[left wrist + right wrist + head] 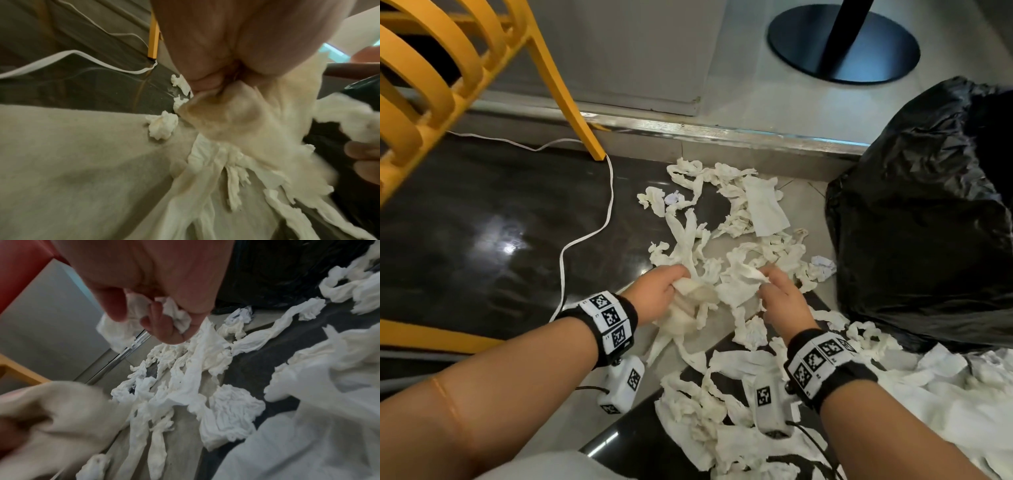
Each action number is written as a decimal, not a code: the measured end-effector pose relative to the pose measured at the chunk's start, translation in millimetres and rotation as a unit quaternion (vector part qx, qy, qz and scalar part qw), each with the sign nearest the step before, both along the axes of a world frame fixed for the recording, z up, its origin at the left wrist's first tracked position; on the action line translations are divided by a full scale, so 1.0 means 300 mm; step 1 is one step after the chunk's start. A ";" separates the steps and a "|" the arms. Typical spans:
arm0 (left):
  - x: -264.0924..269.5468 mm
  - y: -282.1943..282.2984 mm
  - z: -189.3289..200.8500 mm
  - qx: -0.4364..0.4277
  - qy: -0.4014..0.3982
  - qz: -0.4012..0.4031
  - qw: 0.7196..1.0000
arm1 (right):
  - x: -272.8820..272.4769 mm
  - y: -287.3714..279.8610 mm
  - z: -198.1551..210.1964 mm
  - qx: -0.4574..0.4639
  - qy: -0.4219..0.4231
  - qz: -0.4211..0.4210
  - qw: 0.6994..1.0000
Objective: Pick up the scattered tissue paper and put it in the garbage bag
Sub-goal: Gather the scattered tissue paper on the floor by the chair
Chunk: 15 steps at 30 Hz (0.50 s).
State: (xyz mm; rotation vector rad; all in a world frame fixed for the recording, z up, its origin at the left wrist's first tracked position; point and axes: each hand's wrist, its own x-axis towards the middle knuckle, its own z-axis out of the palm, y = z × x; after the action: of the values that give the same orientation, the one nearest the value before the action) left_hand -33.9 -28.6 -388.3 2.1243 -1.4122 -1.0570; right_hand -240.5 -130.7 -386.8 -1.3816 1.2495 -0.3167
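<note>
White tissue paper lies scattered on the floor; my left hand grips one bunch and my right hand pinches another, gathering both for the garbage bag just beside

A yellow chair stands at the top left. One of its thin legs comes down to the floor. A white cord lies on the dark shiny floor and bends in a loop just beside that leg. From the left wrist, the same yellow leg and the white cord show up again. A shiny metal strip runs across the floor like a little step. Behind it the floor is light grey. A round black base sits there with a black pole going up from it.
</note>
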 end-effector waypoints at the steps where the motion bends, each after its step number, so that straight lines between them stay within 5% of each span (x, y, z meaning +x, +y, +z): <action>1: 0.006 0.003 0.000 0.016 0.005 0.002 1.000 | 0.005 0.010 -0.004 0.016 -0.023 0.004 1.000; 6: 0.033 0.012 0.004 0.053 -0.106 -0.069 0.991 | 0.033 0.056 -0.037 -0.022 0.037 0.039 0.998; 10: 0.053 0.036 0.031 0.060 -0.088 -0.029 0.994 | 0.061 0.129 -0.059 0.008 0.062 0.129 0.990; 12: 0.060 0.048 0.032 0.053 -0.098 -0.015 0.994 | 0.090 0.184 -0.074 -0.069 0.136 0.260 0.954; 15: 0.064 0.064 0.034 0.041 -0.102 -0.006 0.994 | 0.125 0.269 -0.144 -0.138 0.266 0.441 0.846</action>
State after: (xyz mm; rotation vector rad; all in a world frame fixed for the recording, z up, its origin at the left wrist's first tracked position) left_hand -14.6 -9.3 -378.1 2.3439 -1.4968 -0.9389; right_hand -203.0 -50.1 -429.9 -2.2328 0.8592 0.5940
